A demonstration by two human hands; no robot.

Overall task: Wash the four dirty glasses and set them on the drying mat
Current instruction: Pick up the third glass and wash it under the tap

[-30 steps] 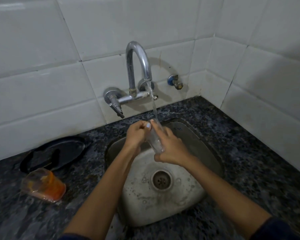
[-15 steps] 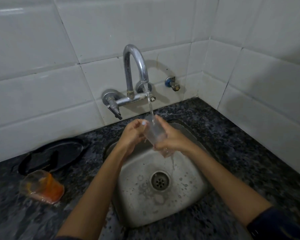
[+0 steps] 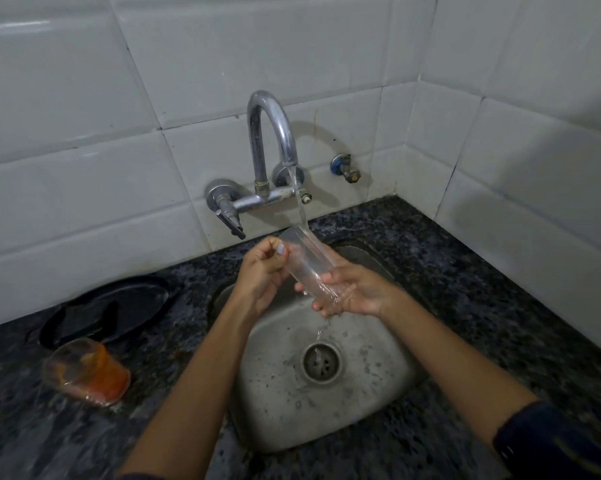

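A clear tall glass (image 3: 306,263) is held tilted over the steel sink (image 3: 372,407), its mouth up and back under the running stream from the tap (image 3: 275,133). My right hand (image 3: 352,292) grips the glass's lower end from the right. My left hand (image 3: 262,271) pinches the glass near its rim, thumb on the outside. Water runs off the base into the drain (image 3: 321,362). A second glass (image 3: 86,372) with orange residue stands on the counter at the left. A dark mat or tray (image 3: 105,311) lies behind it.
The dark speckled stone counter (image 3: 482,306) surrounds the sink. White tiled walls close the back and the right side. The tap's lever (image 3: 231,223) points down at the left, and a small blue valve (image 3: 344,168) sticks out of the wall at the right.
The glass has tipped from near upright to a slant with its mouth under the stream. My right hand slid down to its base and both hands sit lower over the sink.
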